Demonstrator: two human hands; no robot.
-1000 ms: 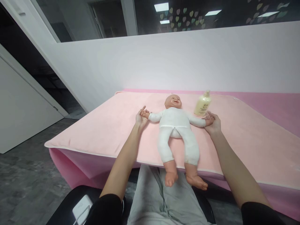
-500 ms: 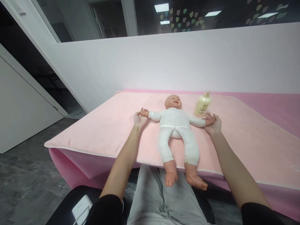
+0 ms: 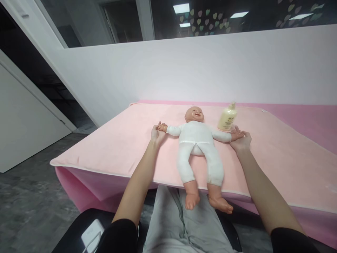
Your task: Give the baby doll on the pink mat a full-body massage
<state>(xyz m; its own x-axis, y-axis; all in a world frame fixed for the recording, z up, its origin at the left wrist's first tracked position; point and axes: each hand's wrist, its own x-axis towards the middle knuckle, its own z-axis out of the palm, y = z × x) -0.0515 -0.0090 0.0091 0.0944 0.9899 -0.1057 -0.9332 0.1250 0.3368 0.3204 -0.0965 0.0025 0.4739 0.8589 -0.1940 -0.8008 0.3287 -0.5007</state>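
A baby doll (image 3: 196,135) with a white cloth body lies on its back on a pale pink blanket (image 3: 110,140), its head away from me and its feet hanging over the front edge. Its arms are stretched out to both sides. My left hand (image 3: 157,134) is closed around the doll's hand on the left side. On the other side, my right hand (image 3: 241,141) holds the doll's other hand, with the thumb and fingers about it. Just beyond my right hand stands a pale yellow pump bottle (image 3: 227,118).
Behind the blanket rises a white wall (image 3: 184,70) below a dark window. A brighter pink cover (image 3: 302,121) shows under the blanket at the right. A white device with a cable (image 3: 92,234) lies on a black chair at the lower left.
My right hand has shifted slightly to the right, and the doll's hand in it has moved along a little. My left hand is nearly still.
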